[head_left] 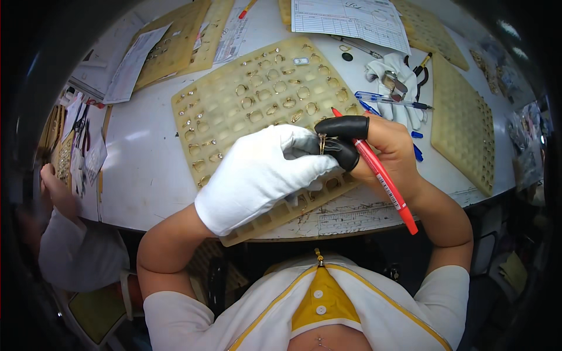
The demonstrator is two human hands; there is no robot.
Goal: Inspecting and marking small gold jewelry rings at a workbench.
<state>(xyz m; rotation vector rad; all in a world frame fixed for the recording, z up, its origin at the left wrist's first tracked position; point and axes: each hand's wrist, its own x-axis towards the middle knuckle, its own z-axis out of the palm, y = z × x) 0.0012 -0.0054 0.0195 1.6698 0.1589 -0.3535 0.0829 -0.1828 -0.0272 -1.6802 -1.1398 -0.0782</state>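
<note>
My left hand (pixel 252 175), in a white glove, is closed, pinching a small gold-coloured ring (pixel 322 143) above a pale ring tray (pixel 222 117). My right hand (pixel 389 149), with black covers on two fingers, meets the left at the ring and has its fingers closed on it. A red pen (pixel 381 175) is also held in my right hand, slanting down toward me with its tip up by the fingers. The tray holds many rings in square cells, and its part under both hands is hidden.
Papers (pixel 348 20) and more trays (pixel 459 128) surround the work. At right lie white gloves (pixel 398 114), blue pens (pixel 374 98) and black-handled pliers (pixel 422 73). On the left, another person's hand (pixel 61 193) rests near tools and trays at the table's edge (pixel 129 225).
</note>
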